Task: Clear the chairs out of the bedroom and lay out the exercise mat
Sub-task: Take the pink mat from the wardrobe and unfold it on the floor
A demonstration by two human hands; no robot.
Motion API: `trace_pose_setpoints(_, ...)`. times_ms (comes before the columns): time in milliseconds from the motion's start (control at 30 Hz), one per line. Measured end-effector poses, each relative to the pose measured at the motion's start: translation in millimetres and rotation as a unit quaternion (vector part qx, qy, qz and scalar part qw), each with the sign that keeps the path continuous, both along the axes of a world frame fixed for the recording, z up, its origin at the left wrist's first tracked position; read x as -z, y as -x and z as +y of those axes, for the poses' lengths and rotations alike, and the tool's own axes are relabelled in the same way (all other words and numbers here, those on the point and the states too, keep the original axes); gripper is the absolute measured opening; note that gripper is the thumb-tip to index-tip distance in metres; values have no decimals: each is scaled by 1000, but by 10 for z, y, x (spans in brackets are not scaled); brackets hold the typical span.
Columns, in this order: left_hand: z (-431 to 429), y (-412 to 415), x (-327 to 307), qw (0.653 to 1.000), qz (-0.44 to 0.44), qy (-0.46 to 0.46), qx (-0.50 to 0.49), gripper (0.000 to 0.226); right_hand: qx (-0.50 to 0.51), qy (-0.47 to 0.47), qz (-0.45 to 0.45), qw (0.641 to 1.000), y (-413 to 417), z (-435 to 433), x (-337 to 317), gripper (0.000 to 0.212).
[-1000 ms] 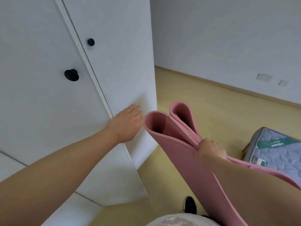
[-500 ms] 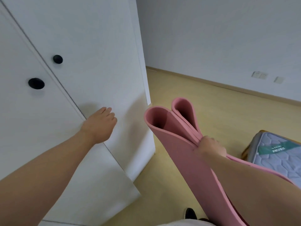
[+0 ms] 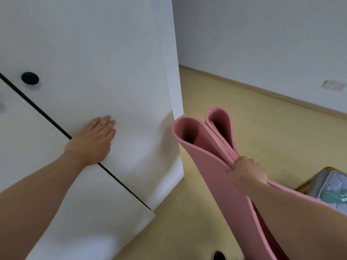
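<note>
The left hand (image 3: 92, 141) lies flat on the big white cupboard door (image 3: 97, 53). Its fingers (image 3: 107, 124) are straight and close together, and they hold nothing. The thin dark gap between the two doors runs under the back part of this hand, near the wrist. A round black knob (image 3: 30, 78) sits on the door, up and far to the left of those fingertips. The right hand (image 3: 247, 171) is curled tight around the soft pink foam exercise mat (image 3: 212, 147), squeezing its folded layers together. Just above these curled fingers, the mat opens into two round loops that stand up side by side. Below the fingers, the rest of the mat hangs down along the arm toward the bottom edge of the view. The mat is up in the air, near the corner of the cupboard. The pale yellow wood floor (image 3: 262, 132) spreads out past the right hand. A blue-grey quilted mattress corner (image 3: 330, 186) shows to the right of the right-hand fingers. White wall sockets (image 3: 333, 85) sit on the wall far above them.
</note>
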State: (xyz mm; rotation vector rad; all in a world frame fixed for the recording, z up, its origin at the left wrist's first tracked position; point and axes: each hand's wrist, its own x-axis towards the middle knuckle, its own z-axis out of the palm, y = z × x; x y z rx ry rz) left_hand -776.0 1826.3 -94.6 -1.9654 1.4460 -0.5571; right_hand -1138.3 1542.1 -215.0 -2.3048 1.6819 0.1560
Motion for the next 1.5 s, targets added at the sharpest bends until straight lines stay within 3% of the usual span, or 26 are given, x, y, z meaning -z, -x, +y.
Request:
trace_pose_setpoints(100, 14, -103, 32, 999, -7, 2, 35, 62, 6, -1, 6, 1000, -179, 19, -33, 40)
trace_pose_setpoints(300, 62, -316, 27, 994, -54, -26, 87, 56, 16, 17, -1, 1000, -519, 140, -77, 49)
trace_pose_setpoints(400, 99, -435, 53, 990, -37, -13, 135, 53, 33, 11, -12, 999, -650, 248, -96, 53)
trace_pose_setpoints(600, 105, -491, 150, 990, -67, -50, 111, 60, 81, 35, -4, 996, -768, 492, -62, 44)
trace_pose_setpoints(733, 5, -439, 192, 991, 39, 18, 129, 54, 117, 38, -21, 992, -803, 655, -52, 41)
trace_pose_setpoints(900, -442, -175, 412, 963, 217, 81, 139, 38, 129, 72, -26, 989, -718, 732, -105, 39)
trace_pose_setpoints(1000, -904, 101, 508, 908, 405, 96, 38, 34, 146, 84, -33, 985, -591, 673, -164, 40)
trace_pose_setpoints(1167, -1770, 800, 599, 754, 651, 31, -82, 36, 190, 99, -55, 975, -370, 421, -278, 47)
trace_pose_setpoints(1333, -2651, 1398, 660, 612, 768, -10, -189, 55, 231, 125, -65, 963, -190, -82, -352, 44)
trace_pose_setpoints(1400, -2969, 1540, 589, 571, 793, -9, -213, 65, 235, 126, -76, 961, -173, -318, -393, 43)
trace_pose_setpoints(1500, -3570, 1797, 525, 528, 820, -16, -219, 63, 248, 125, -98, 956, -135, -811, -433, 41)
